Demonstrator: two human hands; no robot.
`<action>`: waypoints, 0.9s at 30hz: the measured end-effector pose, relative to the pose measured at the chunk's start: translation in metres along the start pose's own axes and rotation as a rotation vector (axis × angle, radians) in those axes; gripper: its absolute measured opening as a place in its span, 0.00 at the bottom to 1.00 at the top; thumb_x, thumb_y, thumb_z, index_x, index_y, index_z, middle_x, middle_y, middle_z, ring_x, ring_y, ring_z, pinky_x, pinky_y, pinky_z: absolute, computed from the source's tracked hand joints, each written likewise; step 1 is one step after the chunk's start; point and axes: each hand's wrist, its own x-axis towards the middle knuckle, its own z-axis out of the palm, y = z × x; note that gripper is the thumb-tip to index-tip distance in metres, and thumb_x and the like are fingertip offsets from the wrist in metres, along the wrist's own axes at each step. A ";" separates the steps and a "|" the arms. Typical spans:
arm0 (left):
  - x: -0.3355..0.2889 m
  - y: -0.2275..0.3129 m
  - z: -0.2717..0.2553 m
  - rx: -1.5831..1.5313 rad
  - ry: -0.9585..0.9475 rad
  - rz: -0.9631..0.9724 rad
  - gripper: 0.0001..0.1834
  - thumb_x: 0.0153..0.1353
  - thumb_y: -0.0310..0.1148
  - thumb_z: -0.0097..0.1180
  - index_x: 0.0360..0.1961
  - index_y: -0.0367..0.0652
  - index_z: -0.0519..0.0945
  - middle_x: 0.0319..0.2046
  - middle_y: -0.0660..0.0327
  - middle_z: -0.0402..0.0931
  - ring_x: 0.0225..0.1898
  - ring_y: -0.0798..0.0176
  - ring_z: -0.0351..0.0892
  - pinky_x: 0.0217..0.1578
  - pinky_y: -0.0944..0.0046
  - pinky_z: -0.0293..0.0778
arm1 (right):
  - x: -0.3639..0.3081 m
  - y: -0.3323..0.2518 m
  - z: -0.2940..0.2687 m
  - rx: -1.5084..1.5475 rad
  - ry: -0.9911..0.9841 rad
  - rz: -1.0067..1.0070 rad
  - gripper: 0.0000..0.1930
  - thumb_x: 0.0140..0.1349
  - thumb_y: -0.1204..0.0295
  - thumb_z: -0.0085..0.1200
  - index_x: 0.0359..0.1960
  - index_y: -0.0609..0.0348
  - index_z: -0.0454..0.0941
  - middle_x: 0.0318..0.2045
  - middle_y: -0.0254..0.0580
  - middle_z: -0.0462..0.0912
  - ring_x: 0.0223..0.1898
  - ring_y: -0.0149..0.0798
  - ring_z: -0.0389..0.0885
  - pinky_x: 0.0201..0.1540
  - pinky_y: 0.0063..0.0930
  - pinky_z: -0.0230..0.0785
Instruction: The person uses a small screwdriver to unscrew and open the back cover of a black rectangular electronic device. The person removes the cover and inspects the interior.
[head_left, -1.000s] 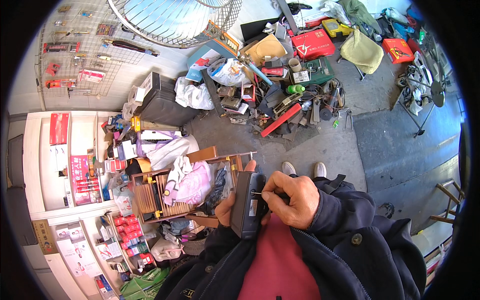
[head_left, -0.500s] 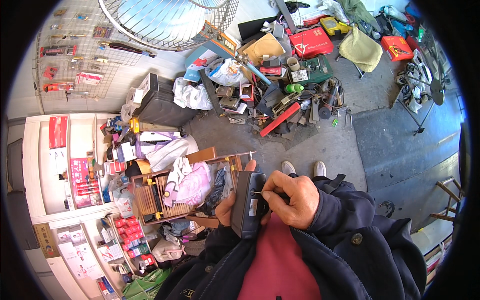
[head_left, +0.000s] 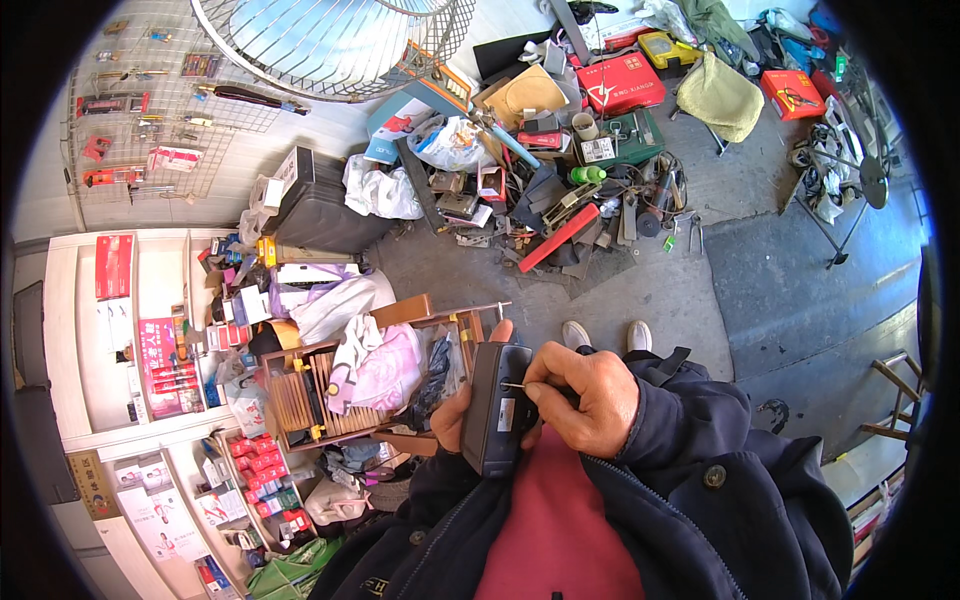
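Black box point(head_left: 487, 420) is clasped in the left hand point(head_left: 453, 417), steadied for the right hand point(head_left: 588, 398) pinching what seems a rod point(head_left: 513, 385).

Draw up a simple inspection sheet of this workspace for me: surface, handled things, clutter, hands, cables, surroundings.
Surface: grey floor, patchy in tone.
Handled things: black rectangular box; thin metal rod, its tip at the box's face.
Clutter: long red bar, green plastic bottle and flat red carton among a mixed heap.
Hands: left hand holds the box; right hand pinches the rod.
Cables: dark looped cords at the heap's right.
Surroundings: round wire-caged fan; white shelves.
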 end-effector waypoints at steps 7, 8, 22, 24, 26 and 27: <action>-0.001 0.002 0.000 0.018 0.004 0.011 0.50 0.69 0.55 0.53 0.86 0.54 0.44 0.59 0.50 0.75 0.39 0.51 0.81 0.32 0.51 0.79 | 0.001 0.004 0.002 -0.046 0.001 -0.039 0.02 0.69 0.80 0.54 0.40 0.66 0.77 0.22 0.48 0.84 0.23 0.43 0.86 0.28 0.34 0.73; -0.001 0.002 0.000 0.021 0.008 0.013 0.50 0.69 0.55 0.53 0.86 0.54 0.44 0.59 0.50 0.75 0.40 0.51 0.81 0.33 0.51 0.79 | 0.001 0.005 0.003 -0.055 0.000 -0.045 0.02 0.69 0.80 0.54 0.39 0.66 0.76 0.22 0.48 0.84 0.23 0.43 0.86 0.28 0.34 0.73; -0.015 0.014 0.000 0.191 0.112 0.097 0.53 0.67 0.45 0.58 0.85 0.46 0.42 0.64 0.49 0.72 0.53 0.51 0.83 0.53 0.52 0.81 | -0.003 0.011 0.010 -0.169 0.007 -0.022 0.02 0.65 0.76 0.55 0.38 0.58 0.77 0.20 0.54 0.80 0.25 0.61 0.83 0.27 0.50 0.73; -0.017 0.014 0.001 0.228 0.108 0.121 0.52 0.68 0.43 0.57 0.85 0.46 0.42 0.63 0.49 0.72 0.52 0.51 0.83 0.53 0.53 0.81 | -0.003 0.012 0.011 -0.165 0.018 -0.037 0.01 0.66 0.76 0.54 0.38 0.58 0.77 0.20 0.54 0.80 0.24 0.60 0.83 0.27 0.49 0.73; -0.018 0.015 0.002 0.280 0.110 0.128 0.51 0.67 0.42 0.57 0.84 0.45 0.42 0.63 0.48 0.72 0.54 0.50 0.82 0.54 0.52 0.81 | -0.003 0.014 0.011 -0.161 0.008 -0.023 0.01 0.66 0.76 0.54 0.37 0.59 0.77 0.20 0.54 0.81 0.24 0.60 0.83 0.27 0.49 0.74; -0.019 0.017 0.003 0.319 0.118 0.121 0.51 0.67 0.42 0.56 0.84 0.45 0.43 0.64 0.47 0.72 0.56 0.50 0.82 0.56 0.51 0.81 | -0.002 0.015 0.011 -0.160 -0.005 -0.014 0.01 0.66 0.76 0.54 0.37 0.59 0.76 0.20 0.54 0.81 0.24 0.60 0.83 0.27 0.48 0.74</action>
